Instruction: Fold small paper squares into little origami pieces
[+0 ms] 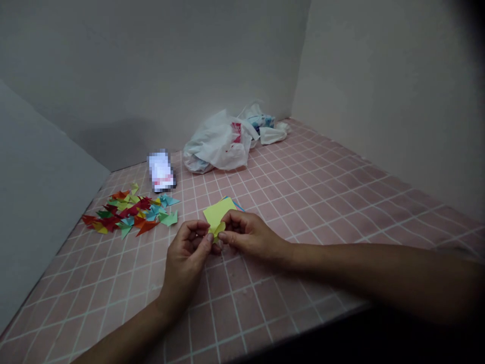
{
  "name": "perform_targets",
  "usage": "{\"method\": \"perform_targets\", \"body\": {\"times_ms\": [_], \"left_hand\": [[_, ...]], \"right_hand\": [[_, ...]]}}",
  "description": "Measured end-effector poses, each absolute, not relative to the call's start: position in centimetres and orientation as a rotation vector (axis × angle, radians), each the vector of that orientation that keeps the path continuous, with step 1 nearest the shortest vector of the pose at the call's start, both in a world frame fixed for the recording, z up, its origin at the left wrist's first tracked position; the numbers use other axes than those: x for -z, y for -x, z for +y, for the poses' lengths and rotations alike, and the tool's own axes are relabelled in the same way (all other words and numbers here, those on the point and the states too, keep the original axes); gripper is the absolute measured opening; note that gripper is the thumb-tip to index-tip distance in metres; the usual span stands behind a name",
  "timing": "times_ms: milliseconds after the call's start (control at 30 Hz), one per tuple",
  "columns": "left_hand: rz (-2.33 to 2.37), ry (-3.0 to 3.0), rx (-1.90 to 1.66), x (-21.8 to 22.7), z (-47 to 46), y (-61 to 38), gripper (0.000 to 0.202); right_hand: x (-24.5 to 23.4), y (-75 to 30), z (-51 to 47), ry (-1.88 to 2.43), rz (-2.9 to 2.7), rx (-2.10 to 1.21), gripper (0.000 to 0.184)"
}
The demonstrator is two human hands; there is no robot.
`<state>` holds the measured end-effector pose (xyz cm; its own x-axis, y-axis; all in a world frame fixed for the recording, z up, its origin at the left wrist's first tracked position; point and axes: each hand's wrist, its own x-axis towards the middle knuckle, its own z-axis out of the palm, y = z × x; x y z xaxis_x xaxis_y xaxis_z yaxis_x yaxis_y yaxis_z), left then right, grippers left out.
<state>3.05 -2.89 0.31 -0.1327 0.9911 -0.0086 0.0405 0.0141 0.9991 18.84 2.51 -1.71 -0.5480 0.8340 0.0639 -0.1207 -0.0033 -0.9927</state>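
A small folded piece of yellow paper (217,230) is pinched between both of my hands, above the tiled surface. My left hand (190,250) grips its left side between thumb and fingers. The thumb and forefinger of my right hand (250,235) are closed on its right side. Part of the folded paper is hidden behind the fingertips. Just beyond my hands lies a stack of square paper sheets (220,210), yellow on top, with blue and pink edges showing at the right.
To the left lies a pile of folded paper pieces (132,210) in several colours. Behind it a lit phone (161,172), its screen blurred, leans upright. A white plastic bag (222,144) and crumpled packaging (265,126) sit by the back wall. Pink tiles (303,202) cover the surface.
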Motion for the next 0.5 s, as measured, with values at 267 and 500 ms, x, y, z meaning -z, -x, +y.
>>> {"method": "perform_targets", "body": {"times_ms": [267, 500], "left_hand": [[1.254, -1.019, -1.159, 0.3, -2.9, -2.9, 0.024], [1.236, -1.022, -1.128, 0.8, -2.9, -2.7, 0.019]], "right_hand": [[1.9, -18.7, 2.7, 0.772, -1.401, -1.780, 0.017], [2.1, -18.7, 2.6, 0.782, -1.448, -1.765, 0.015]]}}
